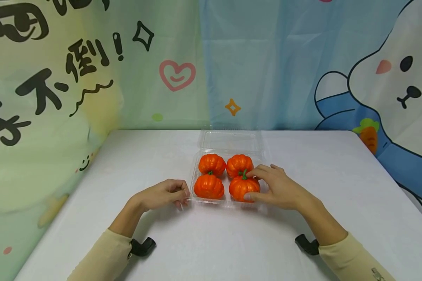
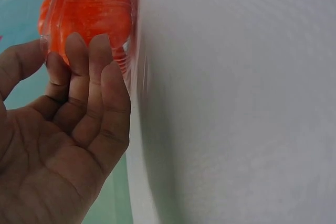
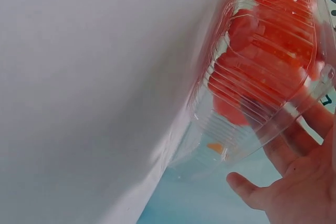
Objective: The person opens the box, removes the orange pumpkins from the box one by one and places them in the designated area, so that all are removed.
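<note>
A clear plastic clamshell container [image 1: 193, 195] sits on the table with its lid [image 1: 231, 142] folded back. Glossy orange pumpkins with green stems fill it in two rows: front left [image 1: 209, 186], back left [image 1: 211, 164], back right [image 1: 237, 164] and front right [image 1: 244, 190]. My right hand [image 1: 279, 187] grips the front right pumpkin, thumb at its near side and fingers by its stem. In the right wrist view, those fingers [image 3: 286, 153] show partly through the ribbed wall. At the container's front left corner, my left hand [image 1: 167, 194] pinches the rim between thumb and forefinger.
The white table [image 1: 144, 156] extends on both sides of the container and in front of it. A printed curtain [image 1: 239, 58] hangs behind the table's back edge. Black straps with camera mounts [image 1: 143, 247] sit at both wrists.
</note>
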`<state>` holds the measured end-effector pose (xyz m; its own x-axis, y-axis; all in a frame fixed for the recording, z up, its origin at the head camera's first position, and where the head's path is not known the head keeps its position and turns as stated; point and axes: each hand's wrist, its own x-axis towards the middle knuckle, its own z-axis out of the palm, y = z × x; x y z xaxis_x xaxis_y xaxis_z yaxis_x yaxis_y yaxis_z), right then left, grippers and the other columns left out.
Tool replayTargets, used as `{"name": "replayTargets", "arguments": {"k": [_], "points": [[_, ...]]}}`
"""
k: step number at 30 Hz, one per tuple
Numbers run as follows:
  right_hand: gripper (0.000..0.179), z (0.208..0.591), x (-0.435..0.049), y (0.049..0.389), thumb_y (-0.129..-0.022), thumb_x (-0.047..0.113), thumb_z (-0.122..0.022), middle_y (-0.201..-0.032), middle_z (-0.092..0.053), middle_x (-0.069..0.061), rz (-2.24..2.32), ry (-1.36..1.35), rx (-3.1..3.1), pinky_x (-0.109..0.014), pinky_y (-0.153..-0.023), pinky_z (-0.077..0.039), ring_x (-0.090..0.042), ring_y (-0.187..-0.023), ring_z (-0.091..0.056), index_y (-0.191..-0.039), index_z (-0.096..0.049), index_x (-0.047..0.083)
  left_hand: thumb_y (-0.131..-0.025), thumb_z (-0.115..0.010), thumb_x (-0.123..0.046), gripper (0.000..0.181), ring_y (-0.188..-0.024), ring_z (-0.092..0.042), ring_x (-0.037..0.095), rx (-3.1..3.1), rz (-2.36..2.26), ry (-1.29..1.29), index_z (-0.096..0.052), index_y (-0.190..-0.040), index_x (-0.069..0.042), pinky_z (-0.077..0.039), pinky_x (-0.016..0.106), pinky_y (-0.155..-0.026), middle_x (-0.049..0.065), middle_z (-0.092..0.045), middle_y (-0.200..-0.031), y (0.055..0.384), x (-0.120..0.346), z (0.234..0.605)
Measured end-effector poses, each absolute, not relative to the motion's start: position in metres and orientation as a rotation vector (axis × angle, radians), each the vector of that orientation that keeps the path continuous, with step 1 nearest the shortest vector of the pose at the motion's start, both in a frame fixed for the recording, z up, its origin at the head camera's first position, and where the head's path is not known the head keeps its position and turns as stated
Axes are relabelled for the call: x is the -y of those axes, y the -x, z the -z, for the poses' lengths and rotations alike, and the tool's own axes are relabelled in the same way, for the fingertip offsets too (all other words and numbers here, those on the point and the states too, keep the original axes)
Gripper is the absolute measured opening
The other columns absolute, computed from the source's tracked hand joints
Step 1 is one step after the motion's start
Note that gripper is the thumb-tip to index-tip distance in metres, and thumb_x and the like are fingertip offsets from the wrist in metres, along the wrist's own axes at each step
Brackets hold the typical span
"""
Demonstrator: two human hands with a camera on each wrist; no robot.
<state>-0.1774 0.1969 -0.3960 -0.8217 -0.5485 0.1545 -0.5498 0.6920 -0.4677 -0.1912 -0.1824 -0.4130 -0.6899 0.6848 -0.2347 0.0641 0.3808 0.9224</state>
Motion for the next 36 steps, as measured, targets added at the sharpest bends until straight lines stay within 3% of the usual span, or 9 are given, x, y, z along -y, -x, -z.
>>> {"name": "replayTargets", "arguments": {"k": [3, 12, 22, 29, 36], "points": [[0.056, 0.396, -0.199, 0.177, -0.086, 0.050, -0.080, -0.119, -0.066, 0.001, -0.839, -0.936, 2.875, -0.068, -0.114, -0.028, -0.021, -0.111, -0.063, -0.124, -0.067, 0.011, -0.104, -0.054, -0.014, 0.017, -0.090, -0.065, 0.029, -2.041, -1.319, -0.643, -0.060, -0.100, 0.001, -0.058, 0.034, -0.081, 0.016, -0.067, -0.094, 0.191, 0.182, 0.414], [0.058, 0.392, -0.203, 0.175, -0.085, 0.047, -0.082, -0.126, -0.064, 0.003, -0.971, -0.960, 2.804, -0.048, -0.101, -0.053, -0.019, -0.117, -0.063, -0.129, -0.067, 0.013, -0.104, -0.054, -0.013, 0.016, -0.090, -0.065, 0.029, -2.032, -1.326, -0.648, -0.060, -0.100, 0.002, -0.059, 0.034, -0.080, 0.014, -0.067, -0.093, 0.191, 0.182, 0.412], [0.066, 0.383, -0.210, 0.174, -0.085, 0.027, -0.086, -0.134, -0.058, -0.003, -1.186, -0.952, 2.698, -0.046, -0.096, -0.057, -0.024, -0.121, -0.060, -0.141, -0.057, 0.007, -0.104, -0.054, -0.012, 0.017, -0.089, -0.065, 0.028, -2.017, -1.343, -0.648, -0.059, -0.100, 0.004, -0.059, 0.033, -0.080, 0.014, -0.067, -0.093, 0.190, 0.182, 0.413], [0.064, 0.378, -0.218, 0.182, -0.084, 0.013, -0.085, -0.137, -0.052, -0.009, -1.208, -0.943, 2.628, -0.047, -0.093, -0.057, -0.031, -0.127, -0.057, -0.139, -0.056, 0.000, -0.104, -0.053, -0.013, 0.016, -0.089, -0.066, 0.030, -2.051, -1.302, -0.661, -0.060, -0.100, 0.001, -0.058, 0.034, -0.080, 0.017, -0.068, -0.094, 0.192, 0.183, 0.412], [0.065, 0.370, -0.227, 0.198, -0.083, 0.010, -0.086, -0.139, -0.051, -0.011, -1.162, -0.912, 2.595, -0.049, -0.093, -0.055, -0.034, -0.130, -0.055, -0.139, -0.056, -0.002, -0.104, -0.054, -0.014, 0.017, -0.090, -0.066, 0.031, -2.046, -1.303, -0.636, -0.060, -0.100, 0.001, -0.057, 0.034, -0.082, 0.018, -0.068, -0.095, 0.191, 0.183, 0.411]]}}
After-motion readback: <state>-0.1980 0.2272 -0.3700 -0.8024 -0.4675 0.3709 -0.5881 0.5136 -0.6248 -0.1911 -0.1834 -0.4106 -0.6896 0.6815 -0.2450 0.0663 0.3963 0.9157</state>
